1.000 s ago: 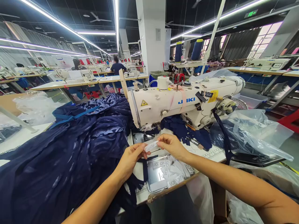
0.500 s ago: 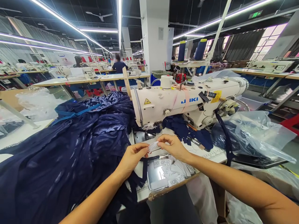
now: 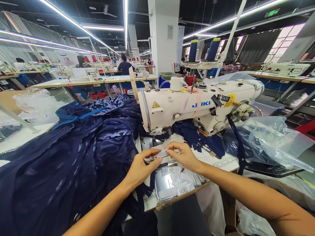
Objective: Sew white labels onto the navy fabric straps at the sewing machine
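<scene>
My right hand (image 3: 183,156) pinches a small white fabric label (image 3: 161,153) between thumb and forefinger, in front of the sewing machine (image 3: 177,106). Thumb and forefinger of my left hand (image 3: 142,165) are parted at the label's left end; whether a fingertip touches it is hard to see. Below both hands lies a shiny metal tray (image 3: 163,185) with several loose white labels (image 3: 185,189) printed with dark lettering. Navy lace-trimmed fabric (image 3: 98,157) is heaped left of my left hand.
Navy fabric scraps (image 3: 188,132) lie under the machine arm, with a slim tool (image 3: 209,150) beside them. A clear plastic bag (image 3: 268,137) sits at the right. Thread cones (image 3: 213,49) stand behind the machine. Co-workers sit at far tables, one in a dark top (image 3: 125,68).
My left thumb and forefinger have moved apart from their pinch on the label. My right hand still pinches it in nearly the same place. The camera view has shifted slightly.
</scene>
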`<state>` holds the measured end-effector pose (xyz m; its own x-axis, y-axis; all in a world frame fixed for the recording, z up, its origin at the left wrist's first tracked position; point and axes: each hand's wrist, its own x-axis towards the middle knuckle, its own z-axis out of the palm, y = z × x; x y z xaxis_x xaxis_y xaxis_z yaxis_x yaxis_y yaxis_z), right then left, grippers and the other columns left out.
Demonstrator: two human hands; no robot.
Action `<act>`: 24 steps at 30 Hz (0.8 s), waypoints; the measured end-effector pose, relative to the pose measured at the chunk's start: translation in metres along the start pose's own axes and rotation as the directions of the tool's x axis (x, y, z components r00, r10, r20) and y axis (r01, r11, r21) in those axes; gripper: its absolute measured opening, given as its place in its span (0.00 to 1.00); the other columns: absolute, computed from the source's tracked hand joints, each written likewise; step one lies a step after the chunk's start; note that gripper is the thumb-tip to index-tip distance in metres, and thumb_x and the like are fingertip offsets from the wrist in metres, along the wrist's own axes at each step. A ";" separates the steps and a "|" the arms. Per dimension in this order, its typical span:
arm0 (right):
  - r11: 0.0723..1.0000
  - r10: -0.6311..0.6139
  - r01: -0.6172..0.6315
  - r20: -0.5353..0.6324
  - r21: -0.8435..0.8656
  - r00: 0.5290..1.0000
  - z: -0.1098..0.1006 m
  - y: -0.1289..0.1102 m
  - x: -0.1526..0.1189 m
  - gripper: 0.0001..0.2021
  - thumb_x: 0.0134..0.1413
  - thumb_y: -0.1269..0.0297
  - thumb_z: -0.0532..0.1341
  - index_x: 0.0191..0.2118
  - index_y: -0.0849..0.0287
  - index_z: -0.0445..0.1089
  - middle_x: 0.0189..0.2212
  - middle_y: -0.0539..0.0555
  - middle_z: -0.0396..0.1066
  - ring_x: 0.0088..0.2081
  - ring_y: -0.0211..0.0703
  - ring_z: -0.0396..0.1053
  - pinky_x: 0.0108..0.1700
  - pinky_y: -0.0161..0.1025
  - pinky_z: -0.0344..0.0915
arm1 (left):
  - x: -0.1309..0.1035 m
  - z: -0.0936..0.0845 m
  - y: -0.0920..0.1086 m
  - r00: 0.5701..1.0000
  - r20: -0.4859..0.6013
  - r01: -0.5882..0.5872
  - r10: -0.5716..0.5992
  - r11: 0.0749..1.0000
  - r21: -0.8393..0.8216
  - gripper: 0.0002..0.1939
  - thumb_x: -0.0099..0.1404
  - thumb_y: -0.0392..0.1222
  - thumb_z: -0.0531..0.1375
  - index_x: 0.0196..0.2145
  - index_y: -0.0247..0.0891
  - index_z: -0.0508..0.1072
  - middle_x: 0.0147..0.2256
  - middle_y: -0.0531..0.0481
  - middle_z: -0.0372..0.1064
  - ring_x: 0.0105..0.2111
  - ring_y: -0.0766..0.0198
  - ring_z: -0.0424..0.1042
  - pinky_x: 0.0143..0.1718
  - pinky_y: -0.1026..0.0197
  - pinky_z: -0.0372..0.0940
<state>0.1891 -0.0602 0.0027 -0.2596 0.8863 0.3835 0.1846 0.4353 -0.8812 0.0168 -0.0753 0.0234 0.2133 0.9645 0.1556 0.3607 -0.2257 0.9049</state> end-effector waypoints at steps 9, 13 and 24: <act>0.996 -0.083 0.083 0.003 -0.040 0.997 0.007 -0.002 -0.002 0.04 0.49 0.71 0.56 0.26 0.60 0.66 0.21 0.48 0.64 0.24 0.34 0.61 0.30 0.33 0.59 | -0.001 0.008 0.003 0.994 -0.065 -0.091 0.092 0.996 0.007 0.07 0.53 0.40 0.59 0.27 0.39 0.77 0.28 0.51 0.74 0.29 0.63 0.69 0.33 0.65 0.62; 0.992 -0.125 0.124 0.028 0.036 0.992 0.004 -0.003 0.000 0.02 0.47 0.71 0.57 0.26 0.61 0.65 0.26 0.51 0.65 0.32 0.37 0.63 0.37 0.36 0.59 | -0.002 0.005 0.000 0.992 -0.024 -0.120 0.121 0.991 0.053 0.08 0.54 0.40 0.58 0.29 0.39 0.77 0.27 0.51 0.74 0.26 0.65 0.69 0.31 0.66 0.62; 0.946 0.191 -0.193 0.034 0.260 0.981 -0.001 0.003 0.008 0.07 0.41 0.63 0.60 0.24 0.61 0.64 0.22 0.47 0.62 0.26 0.34 0.58 0.33 0.36 0.55 | -0.002 0.002 -0.005 0.998 0.023 -0.067 0.064 0.984 0.166 0.14 0.53 0.40 0.58 0.39 0.39 0.74 0.31 0.52 0.74 0.27 0.66 0.68 0.31 0.67 0.62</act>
<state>0.1887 -0.0511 0.0033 -0.2518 0.9471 0.1989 -0.0214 0.2000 -0.9796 0.0166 -0.0766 0.0179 0.2566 0.9447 0.2044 0.4911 -0.3096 0.8142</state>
